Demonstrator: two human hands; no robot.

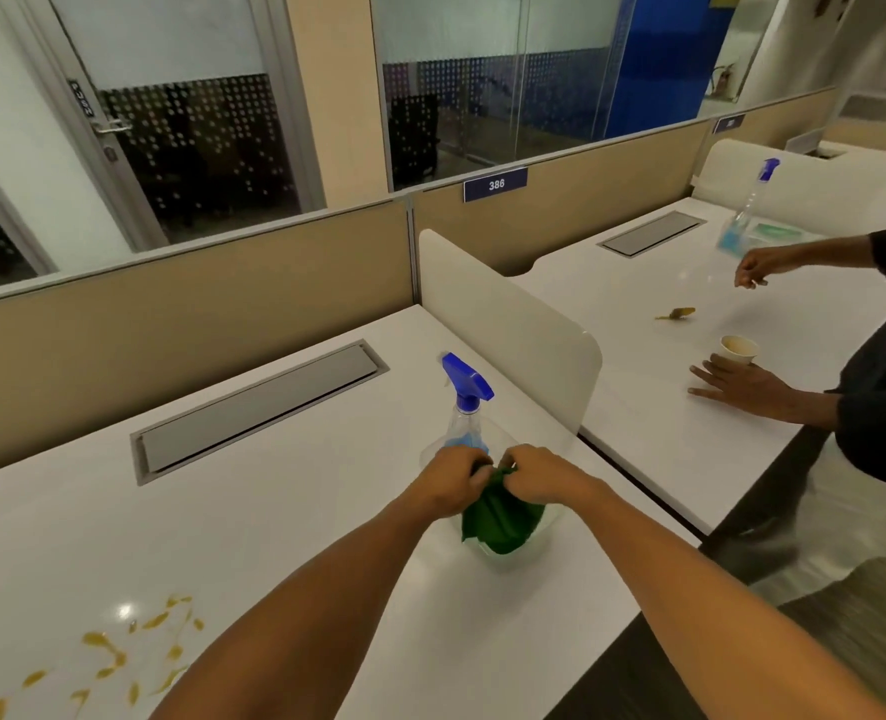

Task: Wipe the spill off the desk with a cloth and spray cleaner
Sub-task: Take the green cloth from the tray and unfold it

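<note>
The white desk [274, 537] lies bare between its back edge and front edge, apart from a grey cable hatch [259, 407] set flush near the back edge and an amber spill [113, 657] at the front left corner. Near the right edge a spray bottle [464, 407] stands upright, with a green cloth [503, 522] just in front. A white divider [508, 324] walls off the right edge; a tan partition [186, 283] closes the back.

A crumpled green cloth [500, 517] hangs bunched near the right edge of the white desk [274, 511]. Just behind it stands an upright clear spray bottle [466, 407] with a blue trigger head. Amber spill [113, 657] streaks dot the desk's near-left corner.
</note>
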